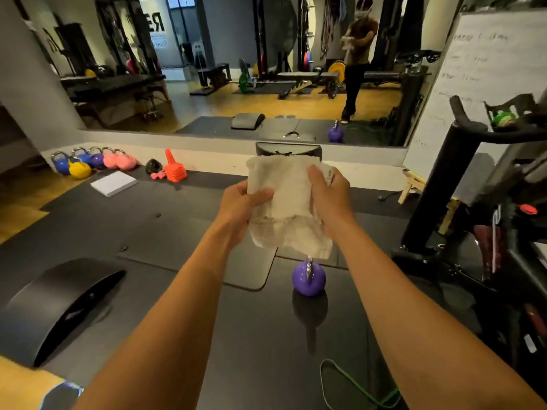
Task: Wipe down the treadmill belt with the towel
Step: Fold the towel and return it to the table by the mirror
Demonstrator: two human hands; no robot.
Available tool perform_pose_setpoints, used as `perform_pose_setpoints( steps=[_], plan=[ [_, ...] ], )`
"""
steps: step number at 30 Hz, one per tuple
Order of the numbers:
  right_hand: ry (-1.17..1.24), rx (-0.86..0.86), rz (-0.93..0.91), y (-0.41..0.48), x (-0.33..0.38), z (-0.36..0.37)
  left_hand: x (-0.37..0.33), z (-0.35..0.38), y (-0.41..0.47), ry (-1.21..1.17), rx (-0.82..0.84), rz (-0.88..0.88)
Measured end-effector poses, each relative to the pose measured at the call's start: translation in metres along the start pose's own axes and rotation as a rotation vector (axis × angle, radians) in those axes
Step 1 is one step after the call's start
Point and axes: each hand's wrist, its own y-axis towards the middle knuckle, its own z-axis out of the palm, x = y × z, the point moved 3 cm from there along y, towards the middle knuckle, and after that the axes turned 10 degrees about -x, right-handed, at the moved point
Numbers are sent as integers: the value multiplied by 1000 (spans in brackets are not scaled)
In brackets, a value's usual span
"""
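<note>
I hold a folded white towel (288, 208) up in front of me with both hands. My left hand (239, 211) grips its left edge, thumb across the front. My right hand (330, 199) clasps the upper right corner. The towel hangs in the air above the black floor mats (177, 232), touching nothing below. At the right edge stands a dark exercise machine (461, 184) with an upright post and handlebar; I cannot tell whether it is the treadmill, and no belt is visible.
A purple kettlebell (308, 278) sits on the mat under the towel. A curved black ab mat (59, 303) lies at lower left, a green band (361, 389) at bottom. Kettlebells (91, 162) and orange cones (174, 170) line the mirror wall. A whiteboard (479, 84) leans right.
</note>
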Motion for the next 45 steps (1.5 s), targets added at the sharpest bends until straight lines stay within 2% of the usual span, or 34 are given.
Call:
perform_pose_setpoints(
  steps=[7,16,20,26,32,40,45],
  plan=[
    [27,54,71,163,-17,83,-23,39,181,64,-37,34],
    [-32,147,177,347,-62,218,-2,53,429,70,-85,36],
    [-93,134,242,438,-90,277,-1,62,552,114,-28,35],
    [-106,103,234,569,-111,346,-3,92,704,109,49,-6],
    [-94,102,231,707,-167,423,18,126,864,183,55,33],
    [-87,153,315,869,-236,510,53,165,1055,244,67,-75],
    [-149,195,386,949,-291,569,103,179,1167,268,82,-112]
  ],
)
